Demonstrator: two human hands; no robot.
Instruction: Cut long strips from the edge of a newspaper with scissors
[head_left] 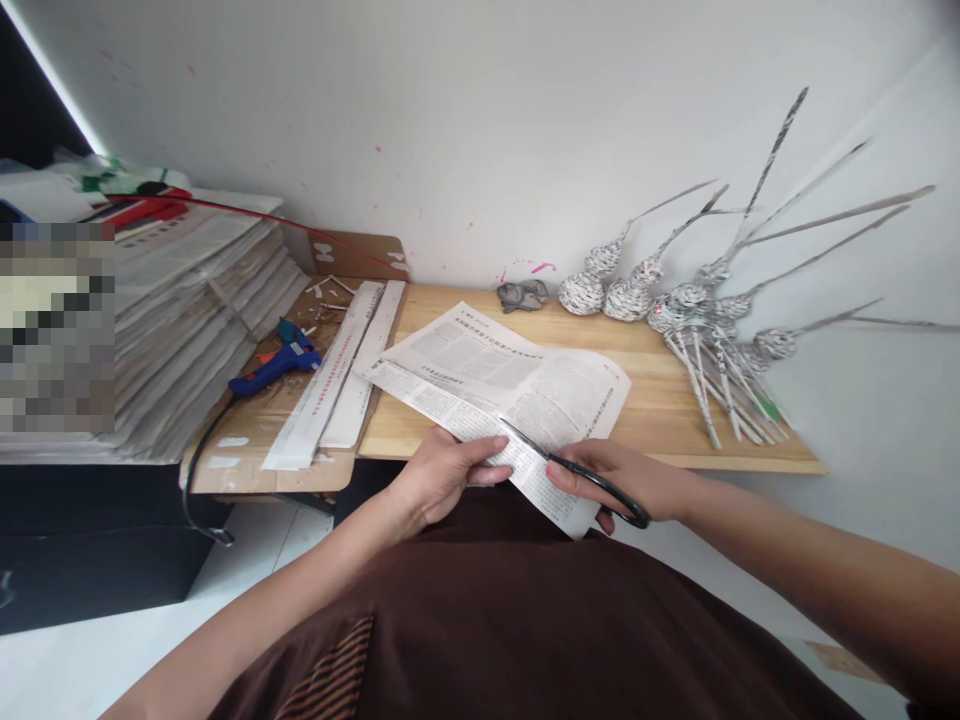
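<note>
A printed newspaper sheet [517,375] lies partly on the wooden table and reaches over its front edge toward my body. My left hand [450,470] pinches the near strip of the sheet between thumb and fingers. In my right hand [615,475] are black-handled scissors [611,488], their blades set into the paper along a line near its close edge. The blade tip lies just beyond my left thumb. Part of the right hand's fingers is hidden under the paper and the handles.
Left on cardboard [281,440] lie a blue glue gun [277,368] with its cord and cut paper strips [330,385]. A tall newspaper stack [225,300] stands beyond. Woven paper gourd shapes [626,290], rolled paper sticks [720,385] and a grey crumpled piece [523,294] occupy the wooden table [780,458].
</note>
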